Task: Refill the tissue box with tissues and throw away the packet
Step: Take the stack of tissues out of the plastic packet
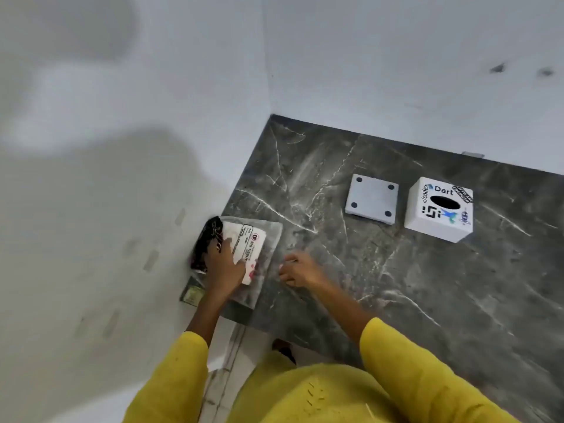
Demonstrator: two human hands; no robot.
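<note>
A clear plastic tissue packet [244,248] with a white label and a dark printed end lies at the left corner of the dark marble counter [396,270]. My left hand [224,265] presses down on it and grips it. My right hand [297,268] hovers just to the packet's right, fingers loosely curled and holding nothing. The white tissue box [439,209], covered in stickers and showing a dark oval slot on top, stands at the counter's far right. Its flat white base plate [372,198] with four dark dots lies beside it on the left.
White walls close off the counter at the left and the back. A small greenish item [192,296] lies under the packet at the counter's front left edge. My yellow sleeves fill the bottom of the view.
</note>
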